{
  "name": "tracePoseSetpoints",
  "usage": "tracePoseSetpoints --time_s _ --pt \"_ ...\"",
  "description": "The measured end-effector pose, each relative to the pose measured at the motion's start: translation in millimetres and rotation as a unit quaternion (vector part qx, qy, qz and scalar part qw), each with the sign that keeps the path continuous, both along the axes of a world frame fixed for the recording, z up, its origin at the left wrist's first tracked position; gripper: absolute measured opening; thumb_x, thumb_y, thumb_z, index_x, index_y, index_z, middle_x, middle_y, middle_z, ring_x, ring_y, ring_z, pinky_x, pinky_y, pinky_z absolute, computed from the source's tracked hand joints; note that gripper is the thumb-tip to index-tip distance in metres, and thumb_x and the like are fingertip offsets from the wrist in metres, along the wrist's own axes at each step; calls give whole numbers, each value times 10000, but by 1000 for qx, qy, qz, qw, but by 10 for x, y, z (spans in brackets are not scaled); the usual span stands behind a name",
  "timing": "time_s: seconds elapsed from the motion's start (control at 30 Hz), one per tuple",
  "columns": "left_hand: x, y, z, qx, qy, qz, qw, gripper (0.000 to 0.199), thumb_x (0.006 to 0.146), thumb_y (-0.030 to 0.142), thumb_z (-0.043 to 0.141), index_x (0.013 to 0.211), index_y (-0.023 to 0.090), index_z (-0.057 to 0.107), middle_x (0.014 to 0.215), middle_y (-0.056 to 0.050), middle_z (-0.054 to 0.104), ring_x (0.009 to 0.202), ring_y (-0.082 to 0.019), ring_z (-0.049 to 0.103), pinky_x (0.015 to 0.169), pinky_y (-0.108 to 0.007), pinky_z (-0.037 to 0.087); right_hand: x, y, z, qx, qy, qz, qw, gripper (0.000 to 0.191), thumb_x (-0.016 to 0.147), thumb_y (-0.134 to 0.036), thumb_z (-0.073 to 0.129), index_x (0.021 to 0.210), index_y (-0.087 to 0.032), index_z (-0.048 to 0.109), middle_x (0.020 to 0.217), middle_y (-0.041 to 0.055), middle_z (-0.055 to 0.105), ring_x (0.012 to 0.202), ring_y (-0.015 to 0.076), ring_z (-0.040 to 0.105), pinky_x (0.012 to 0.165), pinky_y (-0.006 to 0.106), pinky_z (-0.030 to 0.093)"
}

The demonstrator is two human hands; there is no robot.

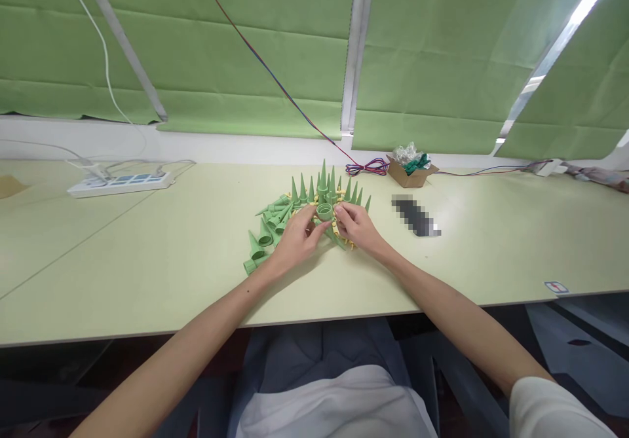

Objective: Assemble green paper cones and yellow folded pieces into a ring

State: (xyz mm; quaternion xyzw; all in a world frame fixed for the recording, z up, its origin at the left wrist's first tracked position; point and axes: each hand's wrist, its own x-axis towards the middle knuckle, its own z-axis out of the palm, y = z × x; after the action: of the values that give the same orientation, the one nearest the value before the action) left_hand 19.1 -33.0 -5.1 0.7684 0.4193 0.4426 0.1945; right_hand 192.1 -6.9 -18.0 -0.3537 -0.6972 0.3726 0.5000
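My left hand (301, 238) is closed on a green cone-shaped piece (325, 212), its round open end facing me. Close by on the right, my right hand (354, 225) is pinched at the edge of that opening; whatever its fingertips hold is too small to name. Several green cones (265, 234) lie loosely to the left of my left hand. Beyond both hands, more green cones (322, 186) stand with their tips up. Small yellow pieces (348, 242) show among and beside the cones, partly hidden by my right hand.
On the pale table (196, 248), a white power strip (122, 183) lies at the back left. A small cardboard box (411, 176) with plastic and green material, a coiled red-blue cable (368, 167) and a blurred dark object (417, 216) are right of the cones.
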Motion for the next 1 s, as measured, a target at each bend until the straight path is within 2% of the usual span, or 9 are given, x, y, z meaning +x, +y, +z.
tracePoseSetpoints --time_s 0.13,0.3,0.37,0.47,0.6,0.73,1.0 --pt "-9 20 -23 15 17 15 1000 234 951 356 526 807 207 418 819 -11 502 616 -123 431 553 -260 318 -19 -4 1 -8 11 -4 1000 524 899 -705 485 685 -241 368 536 -47 320 475 118 346 447 266 298" --pt "2 -3 14 -5 -25 31 999 166 950 364 548 996 209 511 983 -31 595 574 -90 449 555 -253 354 -37 -35 16 -10 40 2 999 481 913 -664 505 726 -235 397 571 -52 338 475 105 342 454 260 309" --pt "6 -17 36 -26 -45 35 998 183 942 378 567 983 207 514 929 -18 609 548 -82 441 547 -246 357 -38 -45 24 -2 54 6 999 445 925 -626 521 747 -230 425 601 -48 360 494 102 355 468 257 323" --pt "5 -17 53 -55 -66 37 996 228 959 421 535 901 201 529 724 13 576 513 -95 439 530 -248 355 -35 -55 36 18 63 6 998 372 948 -561 530 803 -220 489 641 -41 389 519 102 362 491 255 337" --pt "-11 15 51 -141 -133 5 981 471 1002 561 364 739 198 508 502 16 483 452 -132 455 488 -274 360 -27 -74 49 68 9 -20 997 303 980 -476 505 858 -204 559 690 -20 454 558 105 369 529 257 331" --pt "-30 32 49 -209 -178 -26 961 534 957 657 396 680 205 463 471 3 485 436 -144 486 444 -277 342 -23 -86 50 127 -59 -31 990 280 995 -411 483 868 -190 600 741 4 537 608 113 411 568 260 330" --pt "-29 5 64 -192 -179 -55 963 494 942 598 501 654 211 393 479 41 411 426 -119 474 429 -256 328 -5 -51 18 119 -72 -31 990 283 988 -416 486 893 -187 623 739 6 542 595 116 413 566 264 324"
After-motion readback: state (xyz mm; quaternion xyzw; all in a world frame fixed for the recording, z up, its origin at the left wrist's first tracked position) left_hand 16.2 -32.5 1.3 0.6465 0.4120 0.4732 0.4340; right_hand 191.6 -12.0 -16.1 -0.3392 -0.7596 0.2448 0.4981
